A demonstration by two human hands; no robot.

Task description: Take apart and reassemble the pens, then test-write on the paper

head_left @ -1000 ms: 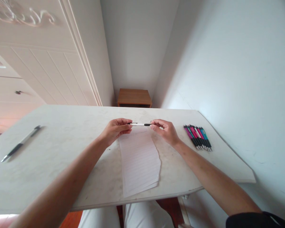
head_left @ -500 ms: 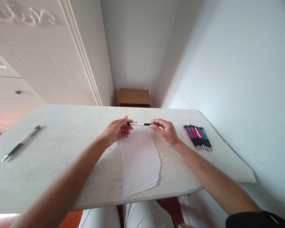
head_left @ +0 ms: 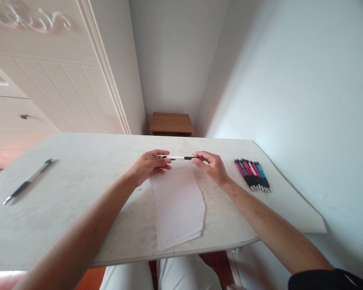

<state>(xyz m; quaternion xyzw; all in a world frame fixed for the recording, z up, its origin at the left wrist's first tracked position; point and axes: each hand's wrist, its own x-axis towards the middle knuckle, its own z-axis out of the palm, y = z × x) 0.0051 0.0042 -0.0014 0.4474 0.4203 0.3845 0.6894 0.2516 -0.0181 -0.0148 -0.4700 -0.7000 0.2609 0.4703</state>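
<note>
A white pen with black ends is held level above the top of a lined paper sheet. My left hand is closed on its left end, thumb and fingers around the clip side. My right hand pinches the black grip at the other end; the tip is hidden by the fingers. Under the pen, the torn-edged paper lies on the white table.
Several coloured pens lie side by side on the right of the table. A single white and black pen rests at the far left. Behind the table stand a wooden box-like stand and a white cabinet.
The pen has rolled about its length, its clip turning from the upper side to the lower. My left thumb has moved down, fingers now above and below. My right hand stays nearly still.
</note>
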